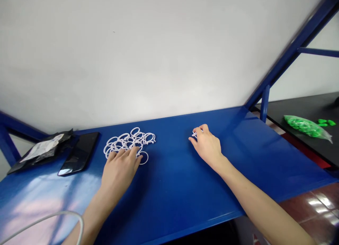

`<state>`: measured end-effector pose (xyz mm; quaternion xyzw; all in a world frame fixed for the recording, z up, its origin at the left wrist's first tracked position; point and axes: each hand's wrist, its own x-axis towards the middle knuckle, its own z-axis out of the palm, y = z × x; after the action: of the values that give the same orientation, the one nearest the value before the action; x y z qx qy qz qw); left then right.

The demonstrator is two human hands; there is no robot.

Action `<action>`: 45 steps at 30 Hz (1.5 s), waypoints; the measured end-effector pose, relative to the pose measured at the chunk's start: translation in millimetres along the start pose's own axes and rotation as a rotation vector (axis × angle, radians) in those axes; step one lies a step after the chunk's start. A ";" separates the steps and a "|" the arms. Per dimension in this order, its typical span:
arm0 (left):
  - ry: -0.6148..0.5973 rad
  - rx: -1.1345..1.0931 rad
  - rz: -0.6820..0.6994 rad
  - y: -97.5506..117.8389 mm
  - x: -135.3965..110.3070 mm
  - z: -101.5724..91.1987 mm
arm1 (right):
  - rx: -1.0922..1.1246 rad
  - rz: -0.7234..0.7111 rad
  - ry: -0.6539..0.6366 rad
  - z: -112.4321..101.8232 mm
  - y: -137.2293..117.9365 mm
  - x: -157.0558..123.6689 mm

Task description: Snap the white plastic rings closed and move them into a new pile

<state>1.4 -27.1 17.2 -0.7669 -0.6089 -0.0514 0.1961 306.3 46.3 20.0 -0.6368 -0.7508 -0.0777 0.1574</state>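
A loose pile of thin white plastic rings (124,140), each with a small clasp-like end, lies on the blue table (169,188). My left hand (120,165) rests at the front of the pile, its fingers bent. Between thumb and index finger it pinches one white ring (144,158), whose loop sticks out to the right. Farther right, my right hand (208,144) is low over the table with curled fingers. White ring pieces (194,134) show between its thumb and fingertips; the hand hides the rest, so their number cannot be made out.
Left of the pile lie a black phone (81,153) and a black plastic package (43,147) with a white label. A white cable (57,214) crosses the lower left. Blue frame bars (286,50) rise at right, beyond which a bag of green pieces (305,126) lies on a black table.
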 end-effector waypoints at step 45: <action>0.105 -1.179 -0.013 51.3 -6.2 -6.2 | 0.851 -0.594 -0.204 3.0 -48.3 -46.8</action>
<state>49.7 -44.3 8.7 -0.7392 -0.4718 -0.4200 -0.2338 265.1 -4.9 5.5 -0.2810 -0.8755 0.2551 0.2991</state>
